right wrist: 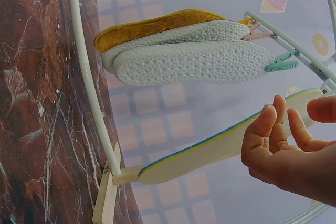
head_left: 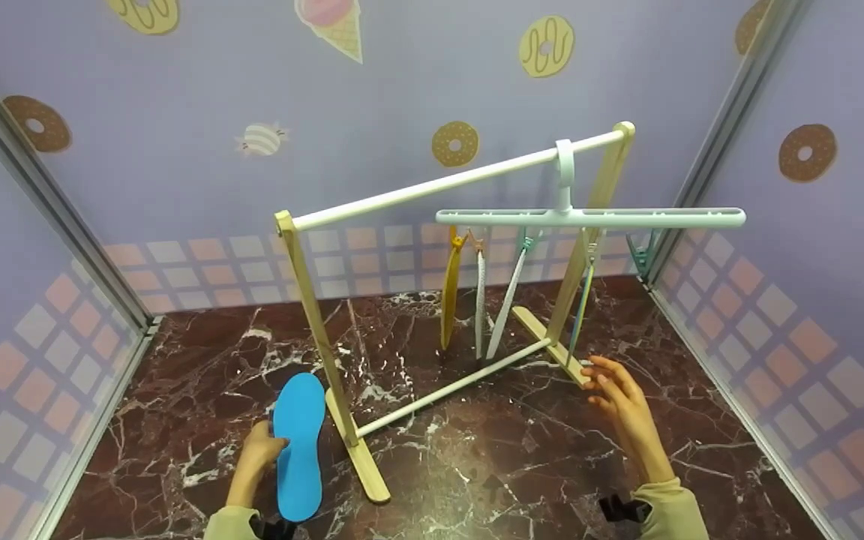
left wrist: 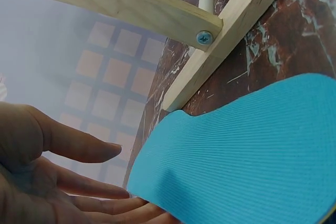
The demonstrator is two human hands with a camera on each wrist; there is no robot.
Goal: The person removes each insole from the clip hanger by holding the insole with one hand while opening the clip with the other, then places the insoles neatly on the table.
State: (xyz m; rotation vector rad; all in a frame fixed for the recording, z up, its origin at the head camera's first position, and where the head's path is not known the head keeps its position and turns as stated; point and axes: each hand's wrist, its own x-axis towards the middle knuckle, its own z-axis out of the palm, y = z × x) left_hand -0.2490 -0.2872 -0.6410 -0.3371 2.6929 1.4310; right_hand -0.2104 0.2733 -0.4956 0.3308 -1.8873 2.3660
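A blue insole (head_left: 299,442) with fine ribs lies at the left, beside the rack's foot. My left hand (head_left: 259,448) is at its left edge; in the left wrist view the straight fingers (left wrist: 113,206) reach the insole's edge while the thumb stands apart. My right hand (head_left: 623,409) holds nothing, its fingers loosely bent, near an insole with a blue-and-yellow edge (right wrist: 210,145) that hangs from a clip. A mustard insole (right wrist: 157,29) and two white textured insoles, the nearer one (right wrist: 194,64) on a teal clip, hang from the pale green hanger (head_left: 589,218).
The hanger hooks over the white top bar (head_left: 432,185) of a wooden rack, whose left post (head_left: 316,330) rises beside the blue insole. A spare-looking teal clip (head_left: 642,253) hangs at the hanger's right. The tabletop (head_left: 492,465) is dark red marble pattern, with printed panels (head_left: 372,112) around it.
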